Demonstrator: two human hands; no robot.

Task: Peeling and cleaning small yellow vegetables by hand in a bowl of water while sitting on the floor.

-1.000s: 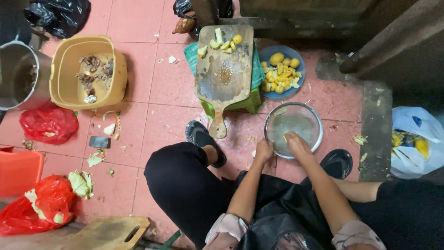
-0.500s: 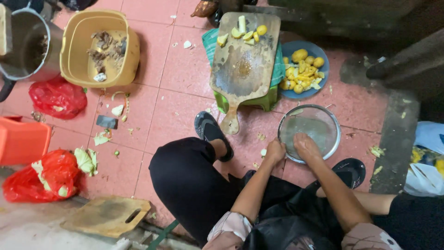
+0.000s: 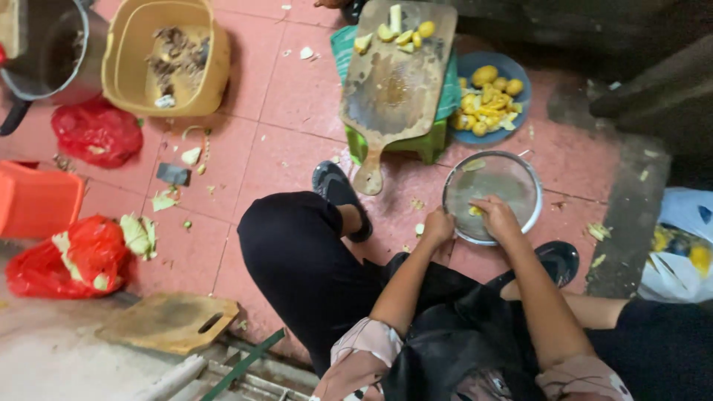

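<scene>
The left hand (image 3: 438,225) gripped the near rim of a round metal sieve (image 3: 493,194) that sat on the pink tiled floor (image 3: 290,96) just beyond the knees. The right hand (image 3: 497,217) reached into the sieve, fingers curled over a small yellow piece (image 3: 474,211) — whether pinched or merely touched, I could not tell. Beyond lay a wooden cutting board (image 3: 394,85) on a green stool (image 3: 416,145), beside a blue plate (image 3: 486,96) of yellow chunks — farther left, a yellow tub (image 3: 165,56).
</scene>
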